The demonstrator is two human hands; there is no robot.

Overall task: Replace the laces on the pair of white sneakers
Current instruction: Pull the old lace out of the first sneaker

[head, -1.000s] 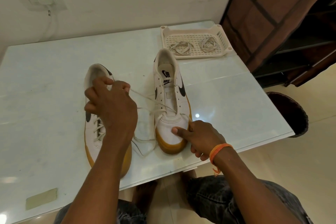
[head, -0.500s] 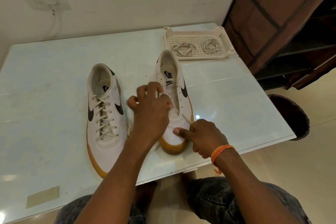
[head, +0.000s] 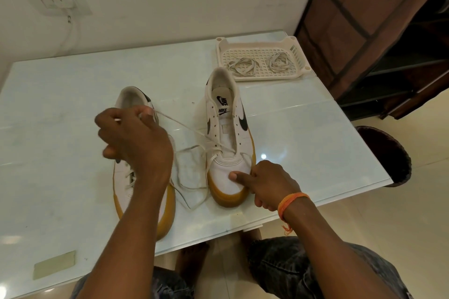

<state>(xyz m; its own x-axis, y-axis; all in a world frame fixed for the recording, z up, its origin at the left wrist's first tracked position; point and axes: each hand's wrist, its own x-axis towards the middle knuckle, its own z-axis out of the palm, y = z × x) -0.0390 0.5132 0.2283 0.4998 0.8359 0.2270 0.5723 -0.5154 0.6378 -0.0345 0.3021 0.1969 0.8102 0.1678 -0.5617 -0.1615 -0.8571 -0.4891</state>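
Two white sneakers with tan soles stand on the glass table [head: 60, 153]. The right sneaker [head: 227, 133] has most eyelets bare; its white lace [head: 189, 128] runs only through the lowest holes and stretches up to the left. My left hand [head: 133, 138] pinches that lace, held above the left sneaker [head: 145, 201], which is still laced and partly hidden under my arm. My right hand [head: 264, 182] grips the toe of the right sneaker, thumb on top. Slack lace loops lie between the shoes.
A cream plastic tray [head: 301, 65] at the table's back right holds two coiled laces [head: 260, 65]. A dark bin [head: 388, 153] stands on the floor right of the table. A brown shelf unit [head: 388, 31] fills the right side. My knees sit under the front edge.
My left hand went from the right sneaker's eyelets up and to the left, pulling the lace out further. My right hand has stayed on the toe.
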